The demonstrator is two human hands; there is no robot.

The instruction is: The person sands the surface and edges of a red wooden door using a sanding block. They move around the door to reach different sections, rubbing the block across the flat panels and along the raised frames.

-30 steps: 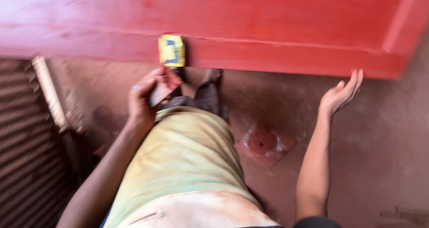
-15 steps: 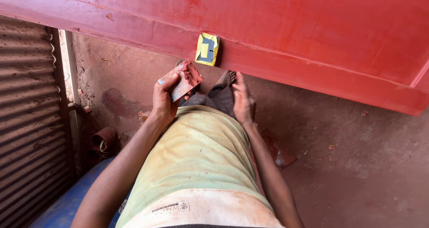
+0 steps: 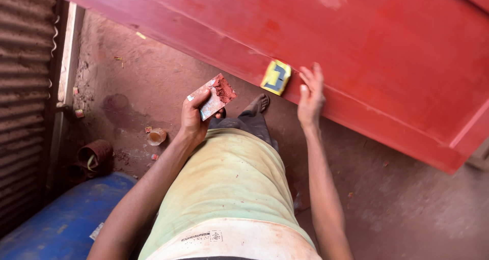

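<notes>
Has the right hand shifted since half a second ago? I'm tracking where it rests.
Yes. The right hand rose from the person's trouser leg to the red painted door panel, fingers now flat on it beside the small yellow packet.

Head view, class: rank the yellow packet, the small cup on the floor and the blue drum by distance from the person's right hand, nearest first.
1. Yellow packet: on the red panel's edge, just left of the right hand.
2. Small cup: on the floor, well to the left, beyond the left hand.
3. Blue drum: bottom left corner, farthest.
</notes>
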